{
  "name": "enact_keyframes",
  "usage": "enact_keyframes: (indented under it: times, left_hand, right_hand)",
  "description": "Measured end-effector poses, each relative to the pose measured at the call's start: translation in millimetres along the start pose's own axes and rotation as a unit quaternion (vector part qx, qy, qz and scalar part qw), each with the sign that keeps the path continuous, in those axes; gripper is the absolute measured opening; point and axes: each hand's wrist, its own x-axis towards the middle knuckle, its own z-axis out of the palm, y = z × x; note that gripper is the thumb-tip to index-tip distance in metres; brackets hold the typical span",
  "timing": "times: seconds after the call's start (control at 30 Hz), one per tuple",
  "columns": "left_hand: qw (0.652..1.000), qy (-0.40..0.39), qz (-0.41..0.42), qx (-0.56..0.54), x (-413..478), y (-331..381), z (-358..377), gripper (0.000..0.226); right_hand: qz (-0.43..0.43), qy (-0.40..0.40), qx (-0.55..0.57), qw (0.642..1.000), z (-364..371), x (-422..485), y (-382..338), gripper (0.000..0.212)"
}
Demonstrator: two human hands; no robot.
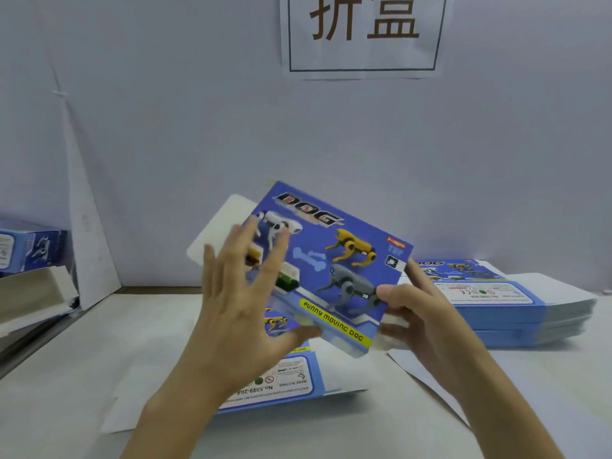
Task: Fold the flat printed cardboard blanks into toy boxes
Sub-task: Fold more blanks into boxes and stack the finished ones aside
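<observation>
Item observed: one blue toy box (331, 266), printed with robot dogs and "FUNNY MOVING DOG", held tilted above the table (66, 376) at mid-frame. A narrow side panel shows along its lower edge.

Right hand (427, 319): grasps the box at its lower right corner, thumb on the printed face, fingers wrapped underneath.

Left hand (238, 319): released, fingers straight and spread in front of the box's left part. The thumb reaches toward the box's lower edge; motion blur makes contact there uncertain.

Directly beneath the box: a flat blank (298, 376) lies printed side up on the table, partly hidden by the left hand.

To the right of the box, near it: a stack of flat blanks (516, 313) lies on the table.

Well to the left of the box: finished boxes (29, 246) stand at the frame's edge.

Above and behind the box: a paper sign (364, 31) with two large characters hangs on the wall.
</observation>
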Motion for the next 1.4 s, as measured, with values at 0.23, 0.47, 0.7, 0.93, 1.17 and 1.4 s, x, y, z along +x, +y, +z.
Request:
enact_keyframes:
  times: [0.23, 0.47, 0.7, 0.93, 1.17, 1.4]
  left_hand:
    - [0.912, 0.17, -0.172, -0.33, -3.1, -11.0, 13.5, 0.123]
    - [0.818, 0.279, -0.297, -0.406, 5.0, -27.0, 1.5, 0.115]
    - [0.79, 0.017, -0.43, -0.437, -1.8, -50.8, 15.9, 0.073]
    - [0.82, -0.06, -0.409, -0.395, -2.0, -7.0, 27.2, 0.05]
    - [0.843, -0.006, -0.202, -0.498, -0.4, -0.1, -2.6, 0.048]
    - [0.87, -0.197, -0.123, -0.435, -3.9, 18.4, -5.2, 0.021]
  right_hand:
    - [-0.003, 0.044, -0.004, 0.999, -0.8, 5.1, 15.0, 0.08]
    - [0.009, -0.03, 0.209, 0.977, 0.3, 13.2, 33.9, 0.063]
    - [-0.003, 0.068, -0.08, 0.994, 11.6, 12.0, 43.4, 0.039]
    - [0.012, -0.04, -0.14, 0.989, 41.8, 2.0, 43.2, 0.042]
    - [-0.071, -0.017, -0.028, 0.997, 36.5, 0.8, 27.8, 0.049]
    - [-0.101, 0.013, -0.114, 0.988, 23.9, 1.8, 25.7, 0.08]
